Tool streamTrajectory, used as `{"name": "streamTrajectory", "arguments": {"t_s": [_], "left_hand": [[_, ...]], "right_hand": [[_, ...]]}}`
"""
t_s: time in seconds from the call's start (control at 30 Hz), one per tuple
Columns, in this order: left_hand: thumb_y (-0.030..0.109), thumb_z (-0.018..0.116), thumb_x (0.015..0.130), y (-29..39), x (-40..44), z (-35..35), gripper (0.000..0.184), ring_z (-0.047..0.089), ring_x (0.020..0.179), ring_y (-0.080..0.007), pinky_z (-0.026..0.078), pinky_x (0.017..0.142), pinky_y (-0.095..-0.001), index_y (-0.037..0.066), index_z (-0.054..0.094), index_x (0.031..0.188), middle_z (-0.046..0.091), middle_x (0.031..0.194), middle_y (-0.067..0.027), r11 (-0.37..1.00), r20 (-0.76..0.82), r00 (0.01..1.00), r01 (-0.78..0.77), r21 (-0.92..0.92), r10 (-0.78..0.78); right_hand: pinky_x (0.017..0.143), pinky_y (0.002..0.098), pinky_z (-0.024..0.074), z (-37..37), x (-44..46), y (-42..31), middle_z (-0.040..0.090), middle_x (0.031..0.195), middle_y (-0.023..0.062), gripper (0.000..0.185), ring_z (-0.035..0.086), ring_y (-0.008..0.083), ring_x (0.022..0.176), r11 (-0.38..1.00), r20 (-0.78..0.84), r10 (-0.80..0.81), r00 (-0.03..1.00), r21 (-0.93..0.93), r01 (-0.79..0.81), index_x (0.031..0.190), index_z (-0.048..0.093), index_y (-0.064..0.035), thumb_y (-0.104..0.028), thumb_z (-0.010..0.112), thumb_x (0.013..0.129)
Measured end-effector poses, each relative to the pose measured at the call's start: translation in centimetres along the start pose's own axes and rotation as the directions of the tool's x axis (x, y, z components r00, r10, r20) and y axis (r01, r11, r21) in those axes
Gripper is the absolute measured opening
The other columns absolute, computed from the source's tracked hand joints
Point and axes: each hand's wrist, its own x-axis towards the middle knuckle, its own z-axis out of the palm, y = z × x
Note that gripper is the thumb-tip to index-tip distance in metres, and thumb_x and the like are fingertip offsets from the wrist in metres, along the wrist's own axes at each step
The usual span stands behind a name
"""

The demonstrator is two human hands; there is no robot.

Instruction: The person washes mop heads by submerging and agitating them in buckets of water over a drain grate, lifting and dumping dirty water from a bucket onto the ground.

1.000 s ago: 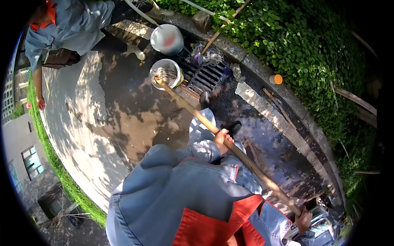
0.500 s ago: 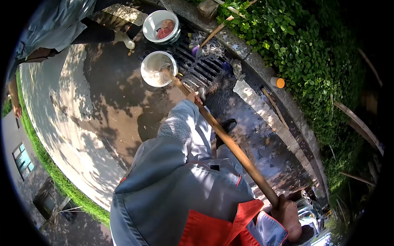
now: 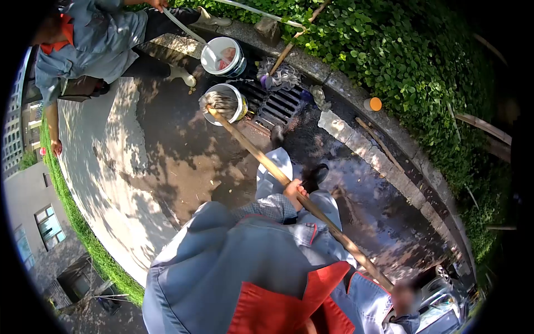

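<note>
A mop [image 3: 256,153] with a long wooden handle slants across the view. My left hand [image 3: 293,192] is wrapped round the middle of the handle. At its upper end is my right hand [image 3: 403,300], blurred, with the handle running into it. The grey, wet-looking strands of the mop head [image 3: 219,102] are bunched at the mouth of a white bucket [image 3: 242,107], partly above the rim. The bucket's inside is mostly hidden by the strands.
A co-worker [image 3: 100,42] at upper left holds a pale pole or hose [image 3: 186,26] over another bucket [image 3: 240,61] with something reddish inside. Beside a drain grate [image 3: 278,107] lies a second mop [image 3: 283,77]. An orange-topped container [image 3: 374,104] stands by the kerb and hedge [image 3: 411,72].
The mop head has risen from inside the bucket to its mouth. Both my hands moved toward the lower right with the handle. The co-worker came further into view, with the pale pole now visible.
</note>
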Motion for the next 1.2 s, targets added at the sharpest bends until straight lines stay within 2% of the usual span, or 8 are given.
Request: {"name": "streamTrajectory", "arguments": {"t_s": [0.13, 0.2, 0.4, 0.83, 1.0, 1.1, 1.13, 1.2], "left_hand": [[0.017, 0.061, 0.084, -2.1, -3.3, 0.8, 0.02, 0.044, 0.056, -0.0186, 0.046, 0.064, -0.0374, 0.013, 0.044, 0.074, 0.043, 0.061, -0.0019, 0.999, 0.036, 0.998, 0.053, 0.007, -0.053], [0.017, 0.061, 0.085, -2.1, -4.7, 1.9, 0.022, 0.045, 0.058, -0.0182, 0.045, 0.066, -0.0367, 0.012, 0.044, 0.072, 0.042, 0.062, -0.0019, 0.998, 0.036, 0.999, 0.037, 0.042, -0.039], [0.019, 0.062, 0.087, 3.2, 2.3, 2.8, 0.018, 0.046, 0.051, -0.0175, 0.044, 0.05, -0.0369, 0.012, 0.047, 0.08, 0.045, 0.06, -0.002, 0.98, 0.004, 0.981, -0.194, 0.034, 0.194], [0.023, 0.056, 0.087, 28.7, 20.4, 1.2, 0.025, 0.051, 0.046, -0.0265, 0.048, 0.047, -0.0409, 0.009, 0.045, 0.068, 0.046, 0.053, -0.0076, 0.938, 0.303, 0.936, -0.255, 0.236, 0.178], [0.022, 0.057, 0.087, 25.7, 15.9, -0.1, 0.033, 0.043, 0.043, -0.0115, 0.041, 0.043, -0.0295, 0.016, 0.038, 0.061, 0.039, 0.051, 0.0039, 0.994, 0.221, 0.97, -0.094, -0.046, 0.102], [0.021, 0.056, 0.085, 17.1, 11.6, 0.5, 0.038, 0.038, 0.041, -0.0161, 0.039, 0.044, -0.0347, 0.017, 0.033, 0.056, 0.032, 0.046, 0.0011, 0.981, 0.027, 0.981, -0.191, 0.026, 0.19], [0.022, 0.059, 0.083, 14.5, 10.7, -0.5, 0.034, 0.039, 0.042, -0.0175, 0.04, 0.046, -0.0351, 0.016, 0.035, 0.058, 0.035, 0.048, 0.0003, 0.998, 0.056, 0.996, -0.068, -0.008, 0.068], [0.023, 0.061, 0.08, 9.5, 8.7, -1.7, 0.031, 0.04, 0.045, -0.019, 0.041, 0.05, -0.0355, 0.015, 0.039, 0.061, 0.039, 0.051, -0.0005, 1.0, 0.062, 0.998, 0.013, -0.022, -0.012]], "right_hand": [[0.06, 0.0418, 0.0459, 18.6, -2.7, 8.3, 0.055, 0.077, 0.008, 0.029, 0.055, 0.0254, 0.068, 0.908, -0.567, -0.31, 0.763, -0.414, 0.061, 0.102, 0.061, -0.0063, -0.027, 0.058, 0.083], [0.058, 0.04, 0.0449, 19.0, -3.0, 9.6, 0.054, 0.076, 0.0092, 0.034, 0.054, 0.0251, 0.067, 0.99, -0.46, -0.109, 0.881, 0.025, 0.136, 0.105, 0.058, -0.0029, -0.027, 0.06, 0.081], [0.048, 0.0424, 0.043, -5.4, 0.5, -0.8, 0.052, 0.061, 0.007, 0.01, 0.054, 0.0283, 0.057, 0.986, -0.251, 0.136, 0.958, -0.055, -0.155, 0.073, 0.056, -0.0139, -0.022, 0.06, 0.076], [0.049, 0.0486, 0.0477, -29.6, 11.9, -16.9, 0.058, 0.059, 0.0212, 0.008, 0.06, 0.0408, 0.057, 0.936, 0.104, -0.088, 0.991, 0.349, 0.046, 0.073, 0.052, -0.0003, -0.007, 0.057, 0.074], [0.047, 0.046, 0.0452, -22.8, 9.2, -14.4, 0.057, 0.058, 0.0171, 0.025, 0.059, 0.0376, 0.054, 0.867, 0.104, -0.139, 0.985, 0.493, 0.071, 0.08, 0.056, -0.0012, -0.022, 0.066, 0.07], [0.051, 0.043, 0.0496, -5.9, 5.8, -8.3, 0.062, 0.068, 0.0175, 0.02, 0.061, 0.0372, 0.06, 0.933, -0.38, -0.361, 0.852, -0.156, 0.326, 0.078, 0.058, -0.0021, -0.019, 0.065, 0.07], [0.054, 0.0424, 0.0511, 2.8, 4.1, -6.1, 0.063, 0.071, 0.0178, 0.018, 0.062, 0.0373, 0.062, 0.851, -0.687, -0.427, 0.588, -0.525, 0.004, 0.077, 0.058, -0.0027, -0.017, 0.065, 0.07], [0.056, 0.0434, 0.0502, 6.4, 2.3, -3.4, 0.062, 0.071, 0.0188, 0.018, 0.061, 0.0386, 0.064, 0.97, -0.62, -0.189, 0.762, -0.237, 0.048, 0.076, 0.058, -0.0024, -0.016, 0.066, 0.067]]}}
